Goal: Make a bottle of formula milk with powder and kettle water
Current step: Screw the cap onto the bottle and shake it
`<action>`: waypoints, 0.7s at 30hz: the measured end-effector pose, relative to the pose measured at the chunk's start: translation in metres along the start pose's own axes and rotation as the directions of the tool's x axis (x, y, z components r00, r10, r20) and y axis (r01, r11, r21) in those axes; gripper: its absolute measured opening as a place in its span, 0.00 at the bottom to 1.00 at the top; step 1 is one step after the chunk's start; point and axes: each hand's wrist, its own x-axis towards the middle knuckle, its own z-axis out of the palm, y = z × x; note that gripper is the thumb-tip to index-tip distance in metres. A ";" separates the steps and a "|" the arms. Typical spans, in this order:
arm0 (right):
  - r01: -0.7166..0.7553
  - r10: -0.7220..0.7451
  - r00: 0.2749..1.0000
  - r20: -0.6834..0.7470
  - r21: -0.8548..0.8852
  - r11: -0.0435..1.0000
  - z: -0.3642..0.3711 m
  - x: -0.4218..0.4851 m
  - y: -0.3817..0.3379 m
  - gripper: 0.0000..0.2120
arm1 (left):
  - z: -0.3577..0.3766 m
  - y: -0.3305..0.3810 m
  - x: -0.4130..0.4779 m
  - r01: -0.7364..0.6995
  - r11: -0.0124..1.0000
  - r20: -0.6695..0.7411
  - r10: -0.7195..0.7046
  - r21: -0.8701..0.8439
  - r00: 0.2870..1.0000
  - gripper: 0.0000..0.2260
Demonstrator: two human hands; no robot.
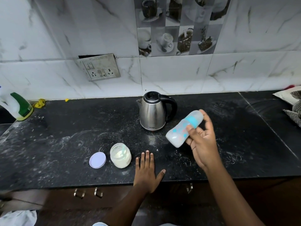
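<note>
Left hand (pixel 147 172): flat on the counter (pixel 65 144), fingers straight, holding nothing; in front of the kettle (pixel 154 111).
Jar (pixel 120 155): open, powder and perhaps a scoop inside; front-left of the kettle.
Lid (pixel 97 160): flat, further left of the kettle than the jar.
Right hand (pixel 202 144): fingers and thumb curled round the bottle (pixel 182 129); front-right of the kettle.
Bottle: tilted, off the counter, just right of the kettle.
Kettle: upright, handle rightward.

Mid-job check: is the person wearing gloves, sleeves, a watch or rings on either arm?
No. The left hand and right hand are bare, with no gloves, and no rings show. Both forearms are uncovered to the frame's lower edge; no watch or bracelet shows at either wrist.
</note>
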 end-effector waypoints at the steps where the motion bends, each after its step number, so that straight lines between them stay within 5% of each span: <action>1: 0.024 -0.021 0.999 -0.050 0.050 0.998 0.000 0.003 -0.001 0.34 | -0.001 0.000 -0.001 0.003 1.000 0.011 -0.003 -0.007 1.000 0.49; 3: 0.029 -0.026 0.998 -0.063 0.039 0.999 0.000 0.004 -0.001 0.35 | -0.004 0.002 -0.001 -0.001 1.000 -0.006 0.001 -0.014 1.000 0.49; 7: -0.071 0.106 0.981 0.166 -0.206 0.976 0.000 -0.005 0.002 0.39 | -0.003 0.000 0.001 0.015 1.000 0.015 -0.016 0.021 1.000 0.47; 13: 0.035 -0.033 0.997 -0.073 0.019 0.999 -0.003 0.011 -0.012 0.35 | -0.002 0.001 0.000 0.002 1.000 0.030 -0.003 0.015 1.000 0.46; 18: -0.077 0.122 0.975 0.183 -0.232 0.970 0.008 -0.007 0.008 0.38 | -0.002 0.002 0.001 0.017 1.000 0.037 -0.018 0.020 0.999 0.47; 21: -0.064 0.095 0.985 0.145 -0.204 0.977 0.011 -0.007 0.008 0.39 | -0.002 0.001 0.001 0.018 1.000 0.024 -0.018 0.017 1.000 0.47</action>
